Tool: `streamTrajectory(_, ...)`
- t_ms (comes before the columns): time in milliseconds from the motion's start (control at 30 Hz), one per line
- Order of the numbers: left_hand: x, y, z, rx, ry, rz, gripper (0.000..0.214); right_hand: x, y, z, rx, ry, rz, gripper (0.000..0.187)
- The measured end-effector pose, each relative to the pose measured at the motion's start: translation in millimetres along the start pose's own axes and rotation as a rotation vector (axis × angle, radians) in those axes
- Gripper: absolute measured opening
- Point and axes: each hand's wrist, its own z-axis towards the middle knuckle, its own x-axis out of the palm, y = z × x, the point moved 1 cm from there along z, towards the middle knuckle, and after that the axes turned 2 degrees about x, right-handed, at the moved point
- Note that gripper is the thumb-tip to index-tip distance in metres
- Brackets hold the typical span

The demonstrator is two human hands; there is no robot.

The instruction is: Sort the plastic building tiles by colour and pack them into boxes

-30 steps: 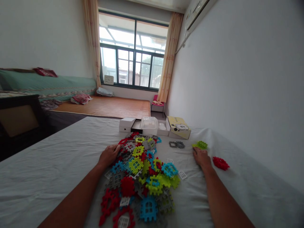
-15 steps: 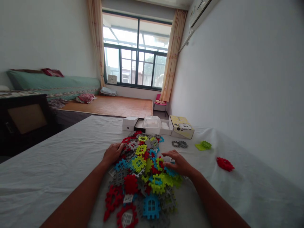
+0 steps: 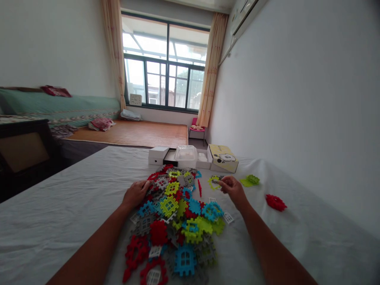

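A heap of plastic interlocking building pieces in red, blue, grey and yellow-green [image 3: 169,205] covers the middle of the table. My right hand [image 3: 234,190] is closed in a pinch on a yellow-green square frame piece [image 3: 213,183], just right of the heap's far end. Grey pieces [image 3: 221,177] show partly behind that frame and my fingers. My left hand [image 3: 137,194] lies against the left edge of the heap, fingers extended, gripping nothing that I can see. A blue piece [image 3: 212,212] and a small white window insert [image 3: 228,217] lie at the heap's right side.
Beyond the heap stand a white box [image 3: 158,155], a clear plastic container [image 3: 186,155] and a yellow cartoon box [image 3: 223,158]. Yellow-green pieces [image 3: 251,180] and red pieces [image 3: 276,202] lie apart on the right of the white-sheeted table [image 3: 74,198].
My right hand has moved right and away from the heap, now pinching a yellow-green frame piece. The right side of the heap has shifted. My left hand stays at the heap's edge.
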Motion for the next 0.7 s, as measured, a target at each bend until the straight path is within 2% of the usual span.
streamTrajectory(67, 0.1, 0.3, 0.2, 0.005, 0.003, 0.001, 0.045, -29.8, -21.0, 11.1, 0.102, -0.280, 0.039, 0.047)
streamTrajectory(133, -0.6, -0.1, -0.1, 0.002, 0.006, -0.004, 0.044, -58.1, -41.6, 18.7, 0.169, -0.476, 0.031, 0.051)
streamTrajectory(267, -3.1, -2.7, -1.7, -0.010, -0.003, -0.017, 0.040, -93.4, -71.7, 27.1, 0.239, -0.651, -0.047, 0.047)
streamTrajectory(367, -4.6, -4.4, -2.7, -0.009, -0.015, -0.016, 0.039, -100.5, -81.9, 31.1, 0.266, -0.689, -0.129, 0.043)
streamTrajectory(500, -5.5, -5.2, -3.0, -0.012, -0.019, -0.023, 0.038, -101.2, -81.6, 31.3, 0.228, -0.661, -0.281, 0.040)
streamTrajectory(700, -5.5, -5.6, -2.9, -0.031, 0.010, -0.022, 0.039, -90.7, -73.6, 23.5, 0.160, -0.440, -0.510, 0.024)
